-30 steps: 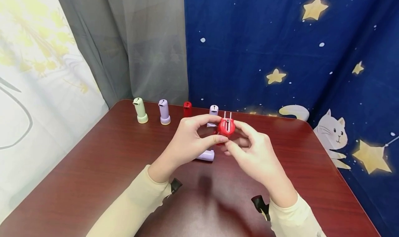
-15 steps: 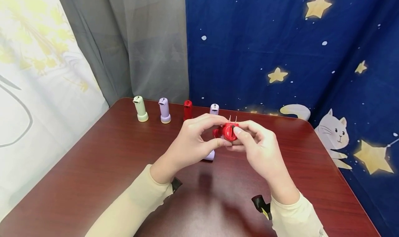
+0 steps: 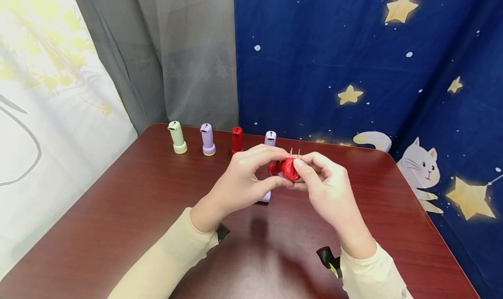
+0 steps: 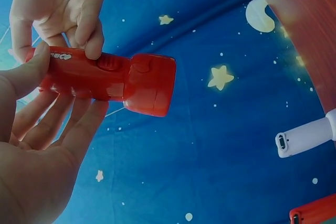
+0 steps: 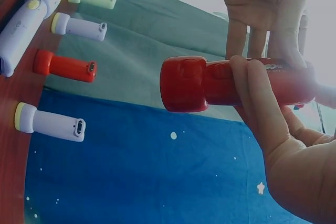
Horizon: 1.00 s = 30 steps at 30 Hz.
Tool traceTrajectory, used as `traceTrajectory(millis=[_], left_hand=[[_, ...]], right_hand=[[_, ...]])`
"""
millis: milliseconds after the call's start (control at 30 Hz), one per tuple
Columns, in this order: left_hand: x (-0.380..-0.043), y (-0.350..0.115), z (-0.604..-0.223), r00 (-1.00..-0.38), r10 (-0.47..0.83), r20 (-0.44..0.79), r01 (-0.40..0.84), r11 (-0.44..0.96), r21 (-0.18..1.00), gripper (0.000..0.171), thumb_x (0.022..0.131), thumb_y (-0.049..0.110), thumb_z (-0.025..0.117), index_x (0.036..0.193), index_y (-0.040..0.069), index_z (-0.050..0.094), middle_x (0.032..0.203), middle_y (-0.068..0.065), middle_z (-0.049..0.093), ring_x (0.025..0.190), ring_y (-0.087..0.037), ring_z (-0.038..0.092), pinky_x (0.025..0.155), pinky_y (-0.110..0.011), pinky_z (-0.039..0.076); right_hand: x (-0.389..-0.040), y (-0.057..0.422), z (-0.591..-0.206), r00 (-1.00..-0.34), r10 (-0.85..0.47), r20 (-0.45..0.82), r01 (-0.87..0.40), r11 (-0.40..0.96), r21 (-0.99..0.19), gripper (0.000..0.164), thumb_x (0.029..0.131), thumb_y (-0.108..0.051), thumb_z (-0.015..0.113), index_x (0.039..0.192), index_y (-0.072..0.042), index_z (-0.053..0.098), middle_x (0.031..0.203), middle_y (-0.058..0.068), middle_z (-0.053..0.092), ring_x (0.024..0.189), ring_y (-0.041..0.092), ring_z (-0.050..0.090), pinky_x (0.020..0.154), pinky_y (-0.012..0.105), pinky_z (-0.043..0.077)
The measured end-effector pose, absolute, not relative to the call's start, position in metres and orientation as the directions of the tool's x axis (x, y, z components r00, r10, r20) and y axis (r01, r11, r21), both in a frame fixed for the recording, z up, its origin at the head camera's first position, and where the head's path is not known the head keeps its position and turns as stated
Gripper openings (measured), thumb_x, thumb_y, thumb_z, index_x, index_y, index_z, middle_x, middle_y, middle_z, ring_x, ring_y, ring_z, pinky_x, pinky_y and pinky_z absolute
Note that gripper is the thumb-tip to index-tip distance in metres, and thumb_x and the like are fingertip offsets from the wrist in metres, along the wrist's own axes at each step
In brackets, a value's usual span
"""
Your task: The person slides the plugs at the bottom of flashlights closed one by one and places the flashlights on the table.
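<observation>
A red flashlight is held above the table between both hands, its tail end facing the head camera. Two thin metal plug prongs stick up from that end. My left hand grips the body from the left, fingers over the top and thumb below. My right hand holds it from the right, its thumb pressed on the tail end and covering part of the slot there. In the left wrist view, the wide head of the flashlight points away from the hands, with a ridged switch on the body.
Along the back of the brown table stand a pale green flashlight, a purple one, a red one and a light purple one. Another purple flashlight lies on its side, mostly behind the left hand in the head view.
The held flashlight has shifted slightly right and down and turned a little. My right thumb has moved from under it up onto the slotted tail end. The standing flashlights have stayed put.
</observation>
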<state>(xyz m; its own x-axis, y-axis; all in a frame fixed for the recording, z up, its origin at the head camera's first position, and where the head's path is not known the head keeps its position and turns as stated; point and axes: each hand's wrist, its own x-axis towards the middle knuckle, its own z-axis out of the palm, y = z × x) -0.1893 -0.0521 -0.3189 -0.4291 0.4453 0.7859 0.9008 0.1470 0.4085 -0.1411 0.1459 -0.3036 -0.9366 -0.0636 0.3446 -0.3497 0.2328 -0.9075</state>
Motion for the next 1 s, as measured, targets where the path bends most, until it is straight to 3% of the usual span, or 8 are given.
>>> traceTrajectory(millis=[367, 1000], left_hand=[[-0.1855, -0.0497, -0.3196, -0.369, 0.442, 0.818, 0.929, 0.201, 0.311, 0.044, 0.084, 0.006, 0.09, 0.125, 0.002, 0.075, 0.121, -0.01, 0.078, 0.119, -0.021, 0.071, 0.104, -0.026, 0.059], [-0.1878, -0.0474, -0.32, -0.321, 0.427, 0.845, 0.946, 0.191, 0.262, 0.038, 0.084, 0.003, 0.088, 0.12, 0.001, 0.076, 0.119, -0.011, 0.079, 0.117, -0.022, 0.072, 0.105, -0.03, 0.059]], right_hand=[[-0.1369, 0.1495, -0.2997, -0.934, -0.063, 0.352, -0.356, 0.271, -0.894, 0.026, 0.104, -0.011, 0.067, 0.124, 0.003, 0.073, 0.12, 0.023, 0.076, 0.093, 0.003, 0.079, 0.084, 0.024, 0.065], [-0.137, 0.1549, -0.2994, -0.906, -0.099, 0.411, -0.42, 0.324, -0.848, 0.025, 0.101, -0.01, 0.071, 0.125, -0.002, 0.075, 0.129, 0.017, 0.076, 0.1, 0.0, 0.076, 0.088, 0.018, 0.062]])
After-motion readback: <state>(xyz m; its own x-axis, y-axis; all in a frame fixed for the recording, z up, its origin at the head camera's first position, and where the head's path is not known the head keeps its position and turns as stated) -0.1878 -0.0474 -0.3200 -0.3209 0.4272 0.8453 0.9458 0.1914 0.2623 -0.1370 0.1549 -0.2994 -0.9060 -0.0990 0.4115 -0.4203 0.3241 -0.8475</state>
